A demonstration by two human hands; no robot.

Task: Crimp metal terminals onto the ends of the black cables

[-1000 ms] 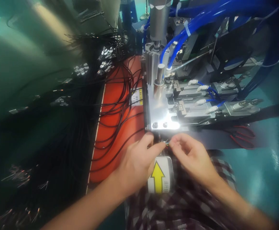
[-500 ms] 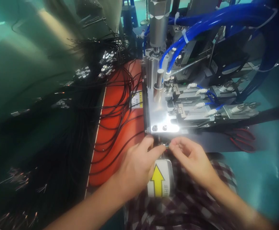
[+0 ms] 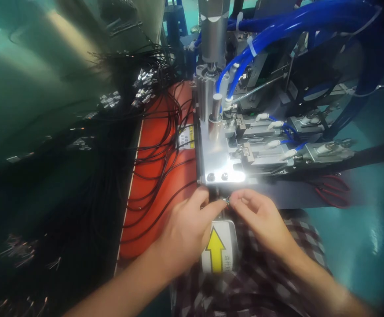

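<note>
Wires (image 3: 227,201): a tiny tuft of fine strands between the two sets of fingertips, just in front of the machine's near edge (image 3: 226,169) and a little beyond the arrow sign (image 3: 208,264); too small for me to count, with a speck of red among them.
Left hand (image 3: 187,222): back upward, partly covering the near end of the red panel (image 3: 165,176); its thumb reaches out to the wires and looks clamped on them, the fingers beneath being hidden from me.
Right hand (image 3: 262,213): facing the left one, thumb and forefinger tips together on the wires, the other fingers curled; the two hands almost meet there.
Arrow sign: white, yellow arrow pointing away from the person, just below the hands, over the checked cloth (image 3: 277,281).
Machine: bright metal plate with two bolts at its front, an upright cylinder (image 3: 213,42) at the back, blue hoses (image 3: 287,26) looping off to the right.
Black cables (image 3: 160,189): strewn over the red panel, from the dark heap on the left to the machine's side; a small label (image 3: 187,137) lies partly under them.
Silver tips (image 3: 144,86): clustered at the heap's far end.
Red-handled tool (image 3: 333,191): right of the right hand, well apart from it, on the grey surface (image 3: 297,196).
</note>
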